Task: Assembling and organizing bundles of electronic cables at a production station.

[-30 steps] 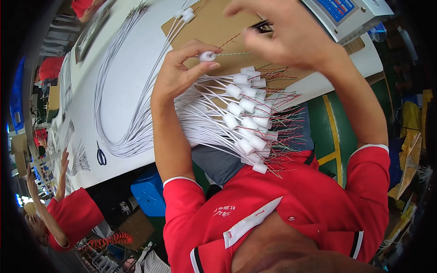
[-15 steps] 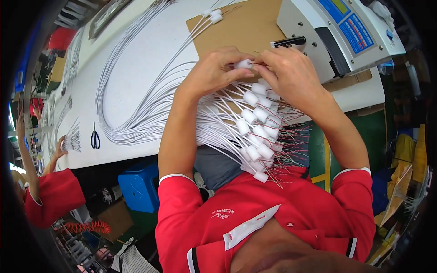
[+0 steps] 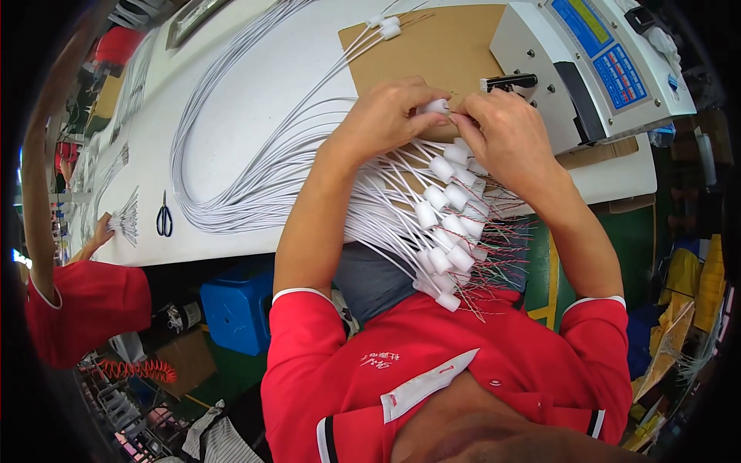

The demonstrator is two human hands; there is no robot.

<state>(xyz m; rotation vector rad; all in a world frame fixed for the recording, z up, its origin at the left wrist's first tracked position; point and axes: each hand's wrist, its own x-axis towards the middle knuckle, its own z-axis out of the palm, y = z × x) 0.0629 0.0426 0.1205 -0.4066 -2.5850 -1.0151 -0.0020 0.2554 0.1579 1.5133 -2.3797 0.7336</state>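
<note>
Both hands meet on one white cable end, just in front of the grey machine.

Left hand (image 3: 386,116) has its grip closed on a white plug cap (image 3: 437,106); right hand (image 3: 505,135) pinches the thin wires at the same cap, fingertips touching it. A second ago the hands were apart, left raised with a cap, right further up; half a second ago they closed together, and now they sit nearer the machine's (image 3: 571,69) black nozzle (image 3: 513,80), over the brown cardboard sheet (image 3: 432,50). Judgement: one cable is singled out for the nozzle. The remaining cable bundle (image 3: 444,231) hangs over the counter (image 3: 255,92) edge toward the lap. Scissors (image 3: 164,219) lie far left; a co-worker's hand (image 3: 100,230) handles other cables.
</note>
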